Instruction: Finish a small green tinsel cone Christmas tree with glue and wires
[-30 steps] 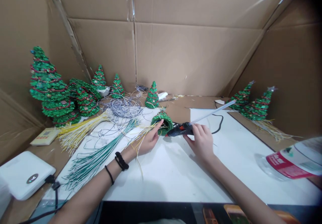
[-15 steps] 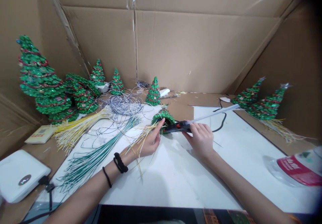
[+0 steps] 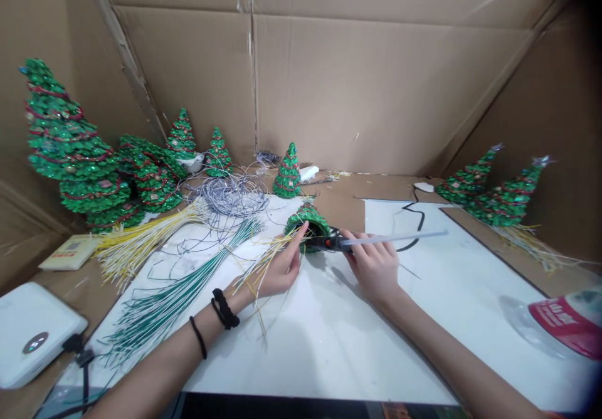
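On the white table top (image 3: pixel 329 337), inside cardboard walls, work is shown at the centre
Left hand (image 3: pixel 277 268): fingers are curled around a bunch of yellow wires (image 3: pixel 263 262), with the index fingertip laid on the small green tree (image 3: pixel 308 221)
Small green tree: tipped on its side, open base turned towards the hands
Right hand (image 3: pixel 374 265): fingers are closed around the glue gun (image 3: pixel 332 241), whose nozzle is pushed into the tree's base
Glue stick (image 3: pixel 399 238): seen jutting out to the right
Left side: loose green wires (image 3: pixel 179 293) and finished trees (image 3: pixel 70 149) are laid out
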`<action>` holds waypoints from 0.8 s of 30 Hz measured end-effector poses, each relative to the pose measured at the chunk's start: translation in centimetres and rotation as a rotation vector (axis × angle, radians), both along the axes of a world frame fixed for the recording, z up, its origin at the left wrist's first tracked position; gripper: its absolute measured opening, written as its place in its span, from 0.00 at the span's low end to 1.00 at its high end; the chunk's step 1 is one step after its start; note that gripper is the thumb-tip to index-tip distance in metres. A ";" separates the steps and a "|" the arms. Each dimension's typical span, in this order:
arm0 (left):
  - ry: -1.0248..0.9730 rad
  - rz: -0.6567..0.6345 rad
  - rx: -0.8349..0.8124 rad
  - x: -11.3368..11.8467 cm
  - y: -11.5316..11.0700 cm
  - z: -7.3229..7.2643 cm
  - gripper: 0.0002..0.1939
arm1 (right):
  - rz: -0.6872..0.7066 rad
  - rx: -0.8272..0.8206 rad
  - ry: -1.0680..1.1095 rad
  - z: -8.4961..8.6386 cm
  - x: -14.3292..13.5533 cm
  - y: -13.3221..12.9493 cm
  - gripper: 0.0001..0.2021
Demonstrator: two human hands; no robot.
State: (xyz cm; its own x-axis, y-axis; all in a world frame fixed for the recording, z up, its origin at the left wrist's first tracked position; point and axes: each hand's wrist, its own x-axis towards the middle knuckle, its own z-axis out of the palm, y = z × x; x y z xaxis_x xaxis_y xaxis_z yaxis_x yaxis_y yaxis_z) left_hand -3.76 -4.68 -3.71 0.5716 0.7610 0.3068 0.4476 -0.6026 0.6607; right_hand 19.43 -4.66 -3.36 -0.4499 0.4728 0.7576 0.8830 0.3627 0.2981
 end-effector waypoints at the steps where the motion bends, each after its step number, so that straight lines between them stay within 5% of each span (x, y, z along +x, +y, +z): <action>1: 0.001 -0.002 0.005 0.0 0.0 0.0 0.40 | -0.005 -0.022 0.000 -0.1 0.0 0.0 0.12; 24: 0.042 -0.013 0.098 0.2 0.0 0.1 0.40 | -0.006 -0.053 0.027 -0.1 -0.1 -0.1 0.07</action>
State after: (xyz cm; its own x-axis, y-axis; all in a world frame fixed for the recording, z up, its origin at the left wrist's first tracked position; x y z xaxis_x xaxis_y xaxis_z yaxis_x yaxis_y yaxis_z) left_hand -3.61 -4.64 -3.64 0.5948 0.7213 0.3548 0.4659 -0.6690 0.5791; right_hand 19.36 -4.76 -3.45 -0.4267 0.5150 0.7434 0.8927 0.3716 0.2549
